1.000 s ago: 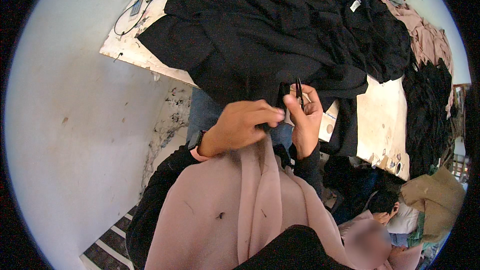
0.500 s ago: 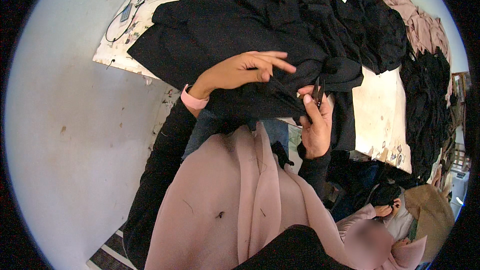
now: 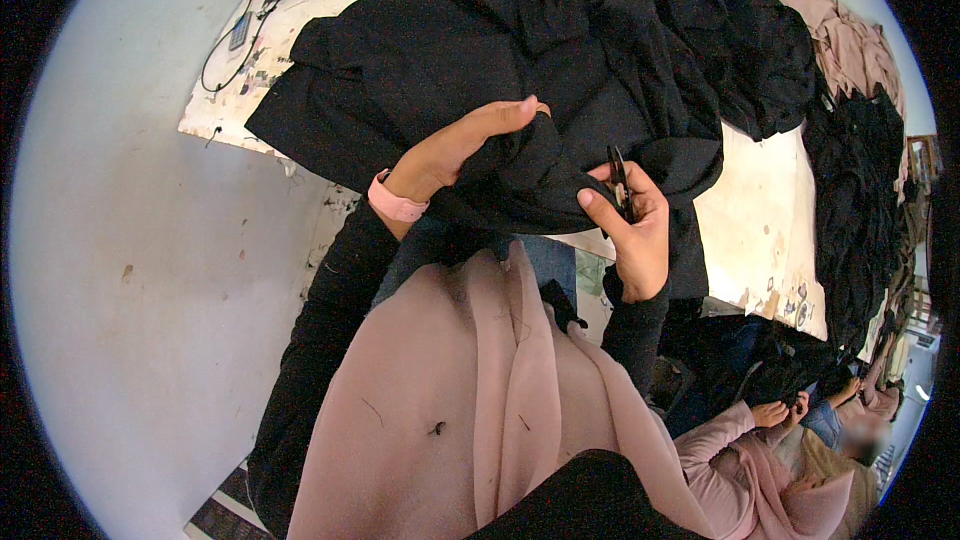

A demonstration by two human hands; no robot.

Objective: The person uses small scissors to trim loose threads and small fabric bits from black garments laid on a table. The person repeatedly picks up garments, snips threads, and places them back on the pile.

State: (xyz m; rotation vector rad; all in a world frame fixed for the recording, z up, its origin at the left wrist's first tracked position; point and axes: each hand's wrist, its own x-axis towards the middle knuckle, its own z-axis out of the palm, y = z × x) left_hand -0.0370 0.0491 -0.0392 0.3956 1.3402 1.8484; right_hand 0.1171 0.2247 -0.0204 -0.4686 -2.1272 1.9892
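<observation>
A large black garment (image 3: 400,90) lies spread and rumpled over the table, its near edge lifted toward me. My left hand (image 3: 450,152), with a pink band at the wrist, is closed on a raised fold of this cloth, and most of its fingers are hidden behind the fabric. In my right hand (image 3: 642,240) sits a small pair of black thread snips (image 3: 616,172), blades pointing away from me. The thumb and index finger of that same hand are at the garment's edge, just right of the left hand's fold.
More black garments (image 3: 745,60) with white labels are heaped at the far right. Pale worn tabletop (image 3: 755,210) shows on the right. A calculator-like device (image 3: 240,32) and a cable lie far left. Co-workers sit at lower right, one person's hands (image 3: 770,414) on dark cloth.
My left hand, fingers spread above the cloth before, has closed on a fold and raised it. My right hand has shifted slightly left and away from me with the snips.
</observation>
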